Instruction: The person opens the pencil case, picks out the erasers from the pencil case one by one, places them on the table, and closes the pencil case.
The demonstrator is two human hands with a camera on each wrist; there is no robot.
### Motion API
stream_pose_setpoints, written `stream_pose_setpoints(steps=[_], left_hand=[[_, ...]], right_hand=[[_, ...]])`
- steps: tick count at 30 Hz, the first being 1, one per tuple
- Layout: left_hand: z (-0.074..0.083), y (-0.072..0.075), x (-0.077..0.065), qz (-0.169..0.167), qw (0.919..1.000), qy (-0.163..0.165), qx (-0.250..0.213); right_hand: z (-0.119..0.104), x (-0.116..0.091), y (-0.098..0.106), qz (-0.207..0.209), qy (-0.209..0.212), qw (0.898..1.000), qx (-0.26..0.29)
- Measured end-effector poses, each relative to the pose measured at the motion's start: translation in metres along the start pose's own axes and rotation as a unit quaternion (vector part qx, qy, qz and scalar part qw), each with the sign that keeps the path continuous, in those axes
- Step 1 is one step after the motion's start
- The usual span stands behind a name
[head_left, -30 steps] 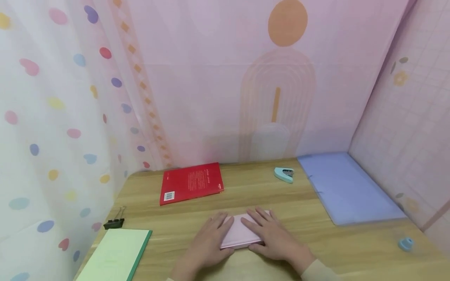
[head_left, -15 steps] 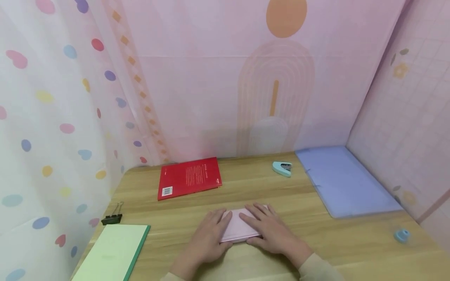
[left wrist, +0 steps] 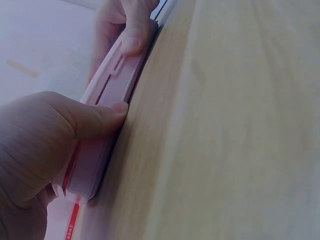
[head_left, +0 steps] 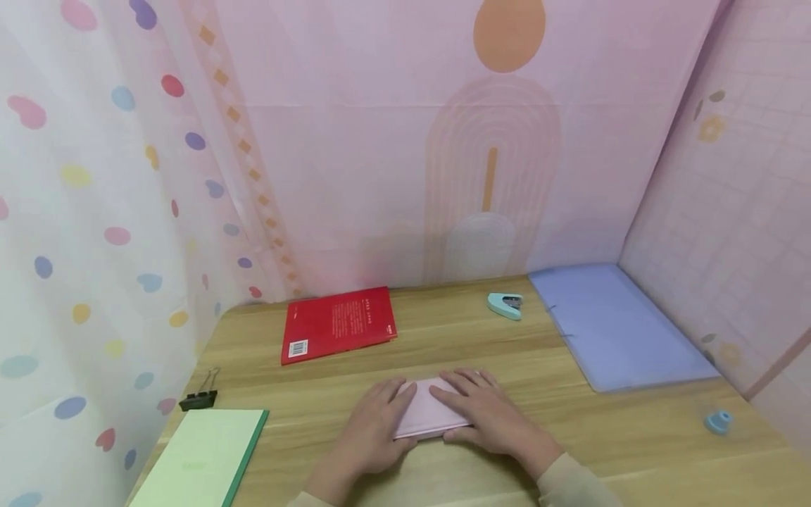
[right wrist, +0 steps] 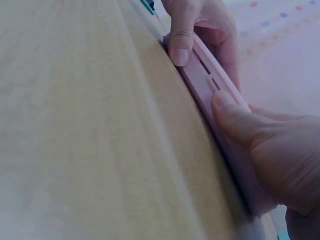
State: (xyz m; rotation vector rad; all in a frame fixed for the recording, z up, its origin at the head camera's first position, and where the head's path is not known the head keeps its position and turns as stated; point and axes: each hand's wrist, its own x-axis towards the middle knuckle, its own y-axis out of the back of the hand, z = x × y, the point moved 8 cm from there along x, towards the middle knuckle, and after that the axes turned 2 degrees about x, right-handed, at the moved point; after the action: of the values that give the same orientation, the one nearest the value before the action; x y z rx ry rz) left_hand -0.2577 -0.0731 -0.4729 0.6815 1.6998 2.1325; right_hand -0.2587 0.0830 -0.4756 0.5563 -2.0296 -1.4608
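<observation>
A pink plastic case [head_left: 427, 412] with a lid lies flat on the wooden table, in front of the person. My left hand [head_left: 374, 431] grips its left end, fingers over the lid and thumb [left wrist: 102, 120] against the front side. At the right end my right hand [head_left: 494, 419] holds it the same way, its thumb [right wrist: 232, 112] on the front near a small latch [right wrist: 214, 82]. A thin dark and red slit runs under the lid's edge in both wrist views. The back of the case is hidden by the fingers.
Behind lies a red book [head_left: 338, 325], with a mint stapler [head_left: 505, 305] to its right. A blue folder [head_left: 624, 327] and small blue object [head_left: 719, 422] are at right. At left are a green notebook [head_left: 203, 458] and black binder clip [head_left: 199, 400]. Curtains surround the table.
The head view has shifted slightly, moving everything a little in the frame. Both hands stay on the pink case, which keeps its place on the table.
</observation>
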Motion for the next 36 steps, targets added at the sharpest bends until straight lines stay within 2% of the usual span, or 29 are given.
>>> stream_pose_setpoints(steps=[5,8,12,14,18,21,25,31,33,36], left_hand=[[-0.004,0.002,0.000,0.007,0.9998,-0.003,-0.018],[-0.008,0.002,-0.004,0.006,0.9995,-0.009,-0.030],[-0.018,0.002,-0.011,-0.011,0.9980,0.010,-0.062],[-0.025,0.004,-0.016,-0.019,0.9963,0.026,-0.080],[-0.034,0.006,-0.022,-0.039,0.9912,0.049,-0.117],[-0.037,0.008,-0.026,-0.053,0.9864,0.061,-0.143],[-0.038,0.014,-0.032,-0.054,0.9812,0.075,-0.170],[-0.041,0.026,-0.037,-0.026,0.9782,0.108,-0.176],[-0.042,0.030,-0.037,-0.006,0.9806,0.113,-0.160],[-0.039,0.039,-0.036,0.036,0.9855,0.105,-0.129]], right_hand=[[0.003,0.003,0.004,0.007,0.002,1.000,0.014],[0.006,0.000,0.007,0.001,-0.002,0.999,0.041],[0.017,-0.013,0.017,0.008,-0.022,0.996,0.082],[0.023,-0.021,0.024,0.022,-0.028,0.995,0.096],[0.028,-0.032,0.035,0.055,-0.013,0.993,0.101],[0.027,-0.034,0.043,0.087,-0.002,0.991,0.099],[0.027,-0.031,0.052,0.125,-0.024,0.986,0.107],[0.034,-0.022,0.059,0.174,-0.079,0.972,0.138],[0.037,-0.017,0.060,0.198,-0.094,0.963,0.158],[0.042,-0.011,0.061,0.236,-0.113,0.943,0.207]])
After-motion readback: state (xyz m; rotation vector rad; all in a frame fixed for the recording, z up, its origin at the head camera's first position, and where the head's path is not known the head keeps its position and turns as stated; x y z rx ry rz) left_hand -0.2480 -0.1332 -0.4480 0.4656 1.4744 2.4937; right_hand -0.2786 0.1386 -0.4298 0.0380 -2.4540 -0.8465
